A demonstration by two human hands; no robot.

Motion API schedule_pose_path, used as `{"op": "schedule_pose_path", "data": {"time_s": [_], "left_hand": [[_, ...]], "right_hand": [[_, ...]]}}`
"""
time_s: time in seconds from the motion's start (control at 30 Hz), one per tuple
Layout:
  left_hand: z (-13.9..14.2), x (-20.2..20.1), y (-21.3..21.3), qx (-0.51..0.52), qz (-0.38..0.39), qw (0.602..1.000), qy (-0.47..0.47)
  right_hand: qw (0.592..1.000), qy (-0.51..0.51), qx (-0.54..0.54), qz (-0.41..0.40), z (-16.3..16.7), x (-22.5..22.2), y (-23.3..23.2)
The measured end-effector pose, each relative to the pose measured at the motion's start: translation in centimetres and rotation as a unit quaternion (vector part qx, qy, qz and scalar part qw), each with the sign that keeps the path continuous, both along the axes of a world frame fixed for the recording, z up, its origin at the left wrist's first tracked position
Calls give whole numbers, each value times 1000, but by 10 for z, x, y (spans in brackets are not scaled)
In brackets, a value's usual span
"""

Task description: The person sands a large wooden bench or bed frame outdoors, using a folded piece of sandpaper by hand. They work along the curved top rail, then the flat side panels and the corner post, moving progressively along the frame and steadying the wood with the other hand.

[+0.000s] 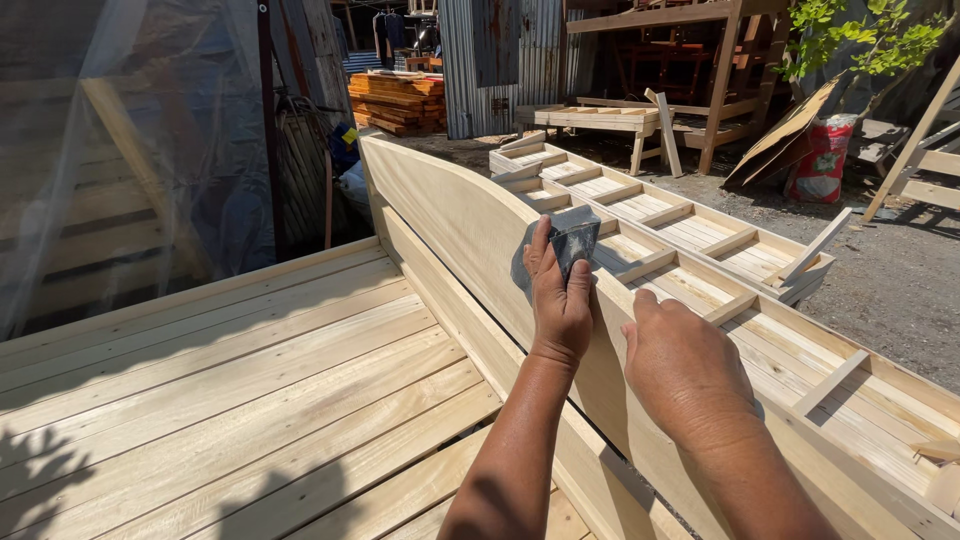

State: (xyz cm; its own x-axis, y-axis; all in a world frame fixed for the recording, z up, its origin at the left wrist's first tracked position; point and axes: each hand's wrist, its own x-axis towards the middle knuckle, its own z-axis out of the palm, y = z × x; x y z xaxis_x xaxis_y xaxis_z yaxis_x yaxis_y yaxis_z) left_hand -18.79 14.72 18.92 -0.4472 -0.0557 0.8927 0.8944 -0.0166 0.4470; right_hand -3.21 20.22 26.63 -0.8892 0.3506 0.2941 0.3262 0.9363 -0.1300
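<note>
My left hand [560, 300] presses a folded grey sheet of sandpaper [565, 245] against the top edge of a curved, pale wooden board [450, 210] that stands upright on its edge. The hand's fingers and thumb wrap over the sandpaper. My right hand [685, 365] rests on the same top edge, a little nearer to me, gripping the board with its fingers curled over the far side. The board curves away toward the upper left.
A flat slatted wooden panel [220, 390] lies at the left of the board. Slatted wooden frames [700, 230] lie on the ground at the right. Stacked planks [398, 102], a clear plastic sheet [120, 150], a red sack [820, 160] and wooden racks stand behind.
</note>
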Motion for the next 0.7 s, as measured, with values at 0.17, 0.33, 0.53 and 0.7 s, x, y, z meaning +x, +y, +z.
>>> {"op": "schedule_pose_path", "data": {"time_s": [0.17, 0.33, 0.53, 0.7], "left_hand": [[9, -68, -15, 32, 8, 999, 6], [50, -137, -46, 93, -26, 994, -48], [91, -153, -74, 40, -8, 991, -131], [93, -127, -67, -77, 119, 982, -128]], "right_hand": [[999, 30, -14, 18, 17, -56, -27], [999, 30, -6, 26, 25, -103, -40], [996, 68, -28, 49, 26, -139, -43], [997, 38, -43, 60, 35, -122, -43]]}}
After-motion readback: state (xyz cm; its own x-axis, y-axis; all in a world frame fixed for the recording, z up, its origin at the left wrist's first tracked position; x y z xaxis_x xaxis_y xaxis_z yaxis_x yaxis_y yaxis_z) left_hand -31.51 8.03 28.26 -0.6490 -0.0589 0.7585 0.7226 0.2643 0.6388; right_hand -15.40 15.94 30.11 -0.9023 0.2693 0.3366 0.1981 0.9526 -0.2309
